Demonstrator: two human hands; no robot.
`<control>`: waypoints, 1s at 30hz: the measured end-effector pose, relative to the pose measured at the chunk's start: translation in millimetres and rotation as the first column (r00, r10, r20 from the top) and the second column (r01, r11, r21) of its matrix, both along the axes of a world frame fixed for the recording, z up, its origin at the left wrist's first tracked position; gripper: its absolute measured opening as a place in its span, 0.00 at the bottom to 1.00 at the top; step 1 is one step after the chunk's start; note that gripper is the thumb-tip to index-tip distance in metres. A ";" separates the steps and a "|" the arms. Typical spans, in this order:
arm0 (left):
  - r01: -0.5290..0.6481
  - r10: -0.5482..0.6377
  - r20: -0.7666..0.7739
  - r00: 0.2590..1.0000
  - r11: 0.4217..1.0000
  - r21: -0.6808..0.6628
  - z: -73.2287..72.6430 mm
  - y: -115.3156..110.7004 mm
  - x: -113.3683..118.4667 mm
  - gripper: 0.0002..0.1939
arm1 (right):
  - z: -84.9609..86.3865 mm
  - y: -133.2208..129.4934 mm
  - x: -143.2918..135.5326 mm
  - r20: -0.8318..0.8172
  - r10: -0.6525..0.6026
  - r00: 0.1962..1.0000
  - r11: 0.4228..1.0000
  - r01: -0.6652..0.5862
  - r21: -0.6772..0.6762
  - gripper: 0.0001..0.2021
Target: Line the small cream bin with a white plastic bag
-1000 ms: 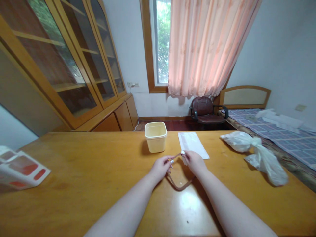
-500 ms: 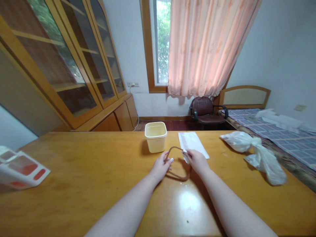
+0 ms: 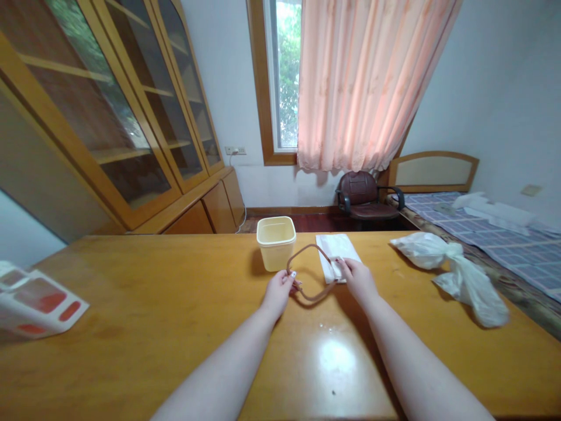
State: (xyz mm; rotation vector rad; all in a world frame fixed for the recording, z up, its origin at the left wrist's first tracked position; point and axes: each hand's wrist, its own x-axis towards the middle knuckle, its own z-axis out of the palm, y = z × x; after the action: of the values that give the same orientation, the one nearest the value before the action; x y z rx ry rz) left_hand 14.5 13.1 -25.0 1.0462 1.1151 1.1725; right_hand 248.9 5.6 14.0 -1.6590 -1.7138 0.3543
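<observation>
A thin brown loop [image 3: 308,299] is held above the wooden table [image 3: 175,304]. My left hand [image 3: 279,292] pinches its left side, just in front of a pale yellow square tub [image 3: 277,244]. On the loop's right side, my right hand [image 3: 357,278] is closed on a small piece of white cloth or tissue, which lies against the loop. Behind that hand, a flat white sheet [image 3: 326,243] rests on the table, partly covered by the hand and the white piece.
A knotted white plastic bag [image 3: 473,292] lies at the table's right. At the left edge stands a white holder with red patches [image 3: 44,301]. Beyond the table are a brown chair [image 3: 362,196], a bed [image 3: 477,219] and a glass-door cabinet [image 3: 166,117].
The loop has turned and shifted slightly left and up. My right hand has moved a little right and away, and more of the white piece shows at its fingers.
</observation>
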 end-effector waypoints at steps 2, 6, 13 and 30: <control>-0.008 0.008 0.001 1.000 1.000 0.004 0.3 0.4 0.0 0.21 | 0.4 3.9 11.7 -0.085 -0.066 0.994 0.997 0.068 0.025 0.27; -0.001 0.002 -0.006 1.000 1.000 0.009 0.0 -0.1 1.4 0.20 | 0.0 13.3 43.5 -0.182 -0.276 0.944 0.958 0.286 0.033 0.29; 0.022 -0.021 -0.017 1.000 1.000 0.020 0.5 -0.8 0.8 0.21 | -12.5 27.0 111.7 0.026 -0.614 0.789 0.770 0.606 -0.200 0.24; 0.030 -0.029 -0.044 0.999 0.999 0.037 1.7 -1.5 1.4 0.20 | -26.1 28.5 106.4 0.384 -0.564 0.731 0.698 0.671 -0.252 0.40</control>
State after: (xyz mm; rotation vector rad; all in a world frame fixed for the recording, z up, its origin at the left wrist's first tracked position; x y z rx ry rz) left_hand 15.9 11.6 -23.3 1.1183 1.1110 1.1564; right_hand 355.3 34.1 -12.1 -2.5693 -1.1755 0.1156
